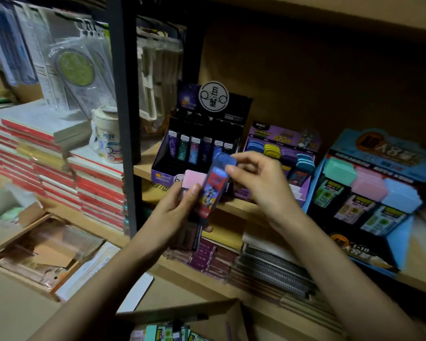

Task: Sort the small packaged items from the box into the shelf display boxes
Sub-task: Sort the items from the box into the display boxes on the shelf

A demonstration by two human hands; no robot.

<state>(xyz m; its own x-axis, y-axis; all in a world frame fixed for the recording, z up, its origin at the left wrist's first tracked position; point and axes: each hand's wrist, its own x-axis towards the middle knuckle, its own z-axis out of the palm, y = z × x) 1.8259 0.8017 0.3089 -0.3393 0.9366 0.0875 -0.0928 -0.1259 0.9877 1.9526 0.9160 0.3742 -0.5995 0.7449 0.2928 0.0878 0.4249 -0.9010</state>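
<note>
My left hand (180,205) grips a small stack of packaged items: a pink-topped one (194,178) behind and a blue-capped one with a red printed sleeve (213,187) in front. My right hand (256,178) pinches the blue cap of the front item between thumb and fingers. Both hands are in front of the wooden shelf, just before the black-and-purple display box (202,134) and the purple display box (280,148). A blue display box (376,183) with green, pink and blue packs stands to the right. The cardboard source box (182,323) with more packs lies at the bottom edge.
A dark metal upright (123,114) divides the shelves. Stacked red-edged notebooks (59,166) and a white tub (108,136) fill the left shelf. Open cardboard boxes (35,252) sit lower left. Spiral notebooks and packs (268,264) lie on the shelf below my hands.
</note>
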